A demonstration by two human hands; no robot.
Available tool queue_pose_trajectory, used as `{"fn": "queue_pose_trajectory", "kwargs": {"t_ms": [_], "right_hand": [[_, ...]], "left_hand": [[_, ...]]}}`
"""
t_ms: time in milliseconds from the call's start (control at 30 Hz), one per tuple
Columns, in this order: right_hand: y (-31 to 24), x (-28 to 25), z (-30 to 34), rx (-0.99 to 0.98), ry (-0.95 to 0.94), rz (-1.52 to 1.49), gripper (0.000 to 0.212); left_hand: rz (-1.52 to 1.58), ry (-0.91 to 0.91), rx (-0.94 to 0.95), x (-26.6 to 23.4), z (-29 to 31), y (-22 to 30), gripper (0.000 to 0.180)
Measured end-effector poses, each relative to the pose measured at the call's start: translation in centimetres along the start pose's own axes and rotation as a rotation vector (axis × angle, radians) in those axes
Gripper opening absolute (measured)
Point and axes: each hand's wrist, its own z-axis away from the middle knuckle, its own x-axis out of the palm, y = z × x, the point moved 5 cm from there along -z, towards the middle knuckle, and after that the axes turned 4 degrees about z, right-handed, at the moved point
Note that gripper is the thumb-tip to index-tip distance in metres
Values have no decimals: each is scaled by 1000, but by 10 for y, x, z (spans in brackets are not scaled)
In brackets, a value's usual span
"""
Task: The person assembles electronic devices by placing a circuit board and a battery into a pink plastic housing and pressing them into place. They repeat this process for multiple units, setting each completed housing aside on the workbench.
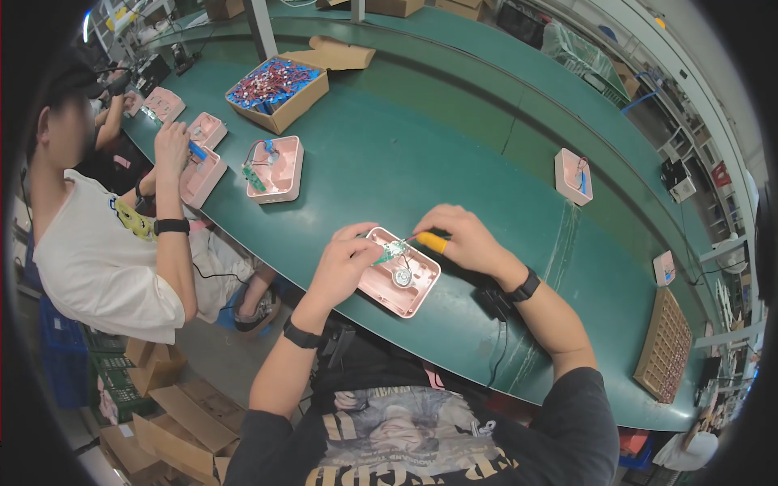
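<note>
In front of me a pink plastic housing (420,293) lies with its hollow side up on the green table. My left hand (347,261) is closed on the edge of a small green circuit board (392,251), held over the housing's far left part. A round silvery part (402,278) with a dark wire sits inside the housing. My right hand (463,236) is closed in a pinch on a thin dark red wire (412,237) by the board. One of its fingers wears a yellow finger cot (432,241). The wire's end is hidden by my fingers.
Another pink housing (285,182) with a board and wires stands left. Behind it is a cardboard box (279,120) of blue cells with red wires. A co-worker (121,235) sits at left. More pink housings (565,175) and a gridded tray (660,348) are at right.
</note>
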Motion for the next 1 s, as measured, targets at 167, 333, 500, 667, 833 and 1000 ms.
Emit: {"fn": "queue_pose_trajectory", "kwargs": {"t_ms": [167, 333, 500, 667, 833, 1000], "right_hand": [[-21, -13, 1, -145, 110, -24, 21], [-33, -8, 1, -238, -76, 154, 18], [-34, -10, 4, -309, -56, -6, 18], [-33, -17, 1, -269, -173, -160, 18], [-20, -12, 0, -10, -116, -298, 24], [-12, 2, 2, -124, -60, -152, 30]], "left_hand": [[36, 27, -41, 1, -2, -5, 21], [42, 19, -46, 3, -6, -5, 20], [31, 33, -51, -2, -8, -11, 20], [43, 42, -61, -3, -8, -11, 21], [17, 13, -46, -4, -8, -9, 25], [31, -6, -39, -1, -9, -8, 25]]}}
